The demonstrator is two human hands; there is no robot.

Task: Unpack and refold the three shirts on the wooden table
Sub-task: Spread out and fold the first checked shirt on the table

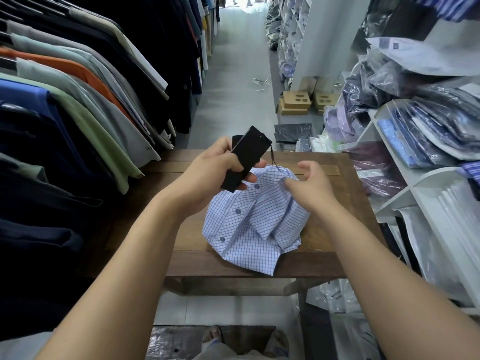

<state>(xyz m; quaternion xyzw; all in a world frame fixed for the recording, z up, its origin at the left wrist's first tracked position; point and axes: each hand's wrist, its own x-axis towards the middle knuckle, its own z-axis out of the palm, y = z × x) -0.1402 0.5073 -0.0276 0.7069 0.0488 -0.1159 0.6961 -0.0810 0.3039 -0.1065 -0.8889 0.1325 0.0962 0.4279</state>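
Shirt [244, 229], blue-checked and loosely bunched, lies at the centre of the frame on the table [327, 245], buttons up. I see my left hand [207, 175] just above its upper-left edge, fingers and thumb wrapped round a black tag [246, 159], which a thin cord [273, 162] ties to the collar. My right hand [309, 188] sits at the collar's right side, fingers curled, tips on the cloth; whether they pinch it I cannot tell. Hanging clothes [78, 87] fill the left, bagged shirts on shelves [428, 175] the right.
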